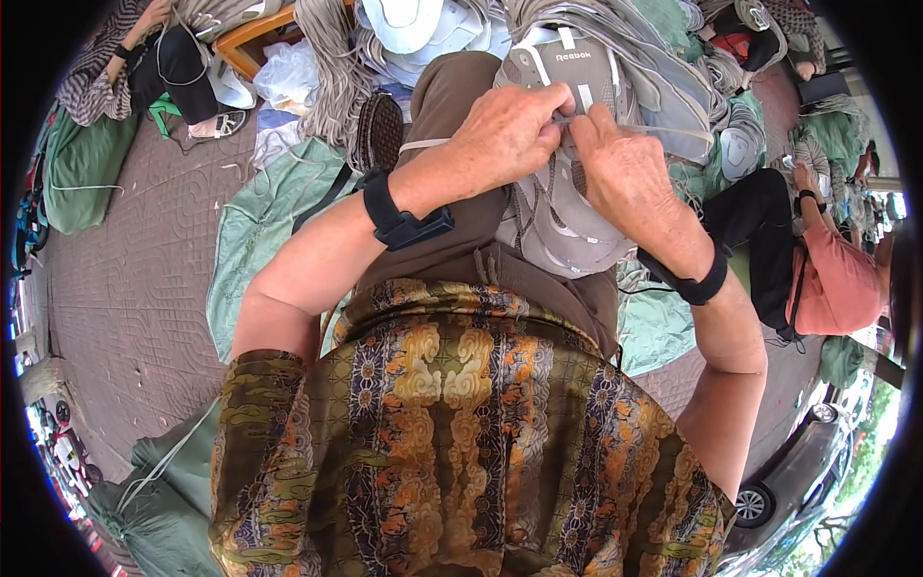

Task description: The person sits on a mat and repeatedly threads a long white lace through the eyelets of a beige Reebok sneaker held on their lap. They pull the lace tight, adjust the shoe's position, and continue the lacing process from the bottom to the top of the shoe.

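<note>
A grey-brown shoe upper with white strips on its tongue lies across my lap. Over its lacing area, the fingertips of my left hand and my right hand almost meet. Both hands are closed in a pinch. A thin, pale shoelace runs out to the right from between them. Exactly how it passes through the fingers is hidden. Nearer my waist, more grey upper pieces rest beneath my right hand. Each wrist wears a black band.
A pile of grey uppers spreads just beyond my knees, beside pale insole-shaped pieces and hanging laces. Green sacking lies on the paving. One person sits at upper left; another, in a pink top, works at right.
</note>
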Demonstrator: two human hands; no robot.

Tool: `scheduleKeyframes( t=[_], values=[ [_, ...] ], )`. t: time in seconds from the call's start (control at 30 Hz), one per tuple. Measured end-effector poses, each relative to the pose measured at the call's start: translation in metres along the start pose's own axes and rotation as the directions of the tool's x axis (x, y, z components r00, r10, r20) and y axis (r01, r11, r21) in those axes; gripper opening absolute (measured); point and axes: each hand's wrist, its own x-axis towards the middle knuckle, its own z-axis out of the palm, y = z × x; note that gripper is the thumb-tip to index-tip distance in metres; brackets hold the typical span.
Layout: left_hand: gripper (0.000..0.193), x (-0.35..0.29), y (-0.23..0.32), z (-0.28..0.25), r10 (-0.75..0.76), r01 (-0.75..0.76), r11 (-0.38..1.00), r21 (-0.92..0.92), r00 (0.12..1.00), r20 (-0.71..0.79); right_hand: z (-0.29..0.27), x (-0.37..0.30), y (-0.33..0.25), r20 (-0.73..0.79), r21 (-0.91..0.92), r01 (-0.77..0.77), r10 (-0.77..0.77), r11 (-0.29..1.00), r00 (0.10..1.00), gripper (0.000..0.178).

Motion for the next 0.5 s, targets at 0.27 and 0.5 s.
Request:
scheduleKeyframes(
  t=[0.27,0.5],
  values=[
    [0.016,0.001,-0.005,-0.001,-0.046,0.048,0.998,-0.028,0.997,0.06,-0.008,-0.018,0.017,-0.117,0.272,0.029,0.003,0.962,0.993,0.013],
    [0.016,-0.005,-0.006,-0.004,-0.034,0.037,0.989,-0.144,0.999,0.024,-0.006,-0.029,0.028,-0.301,0.17,-0.117,0.164,0.978,0.939,0.022]
  ],
)
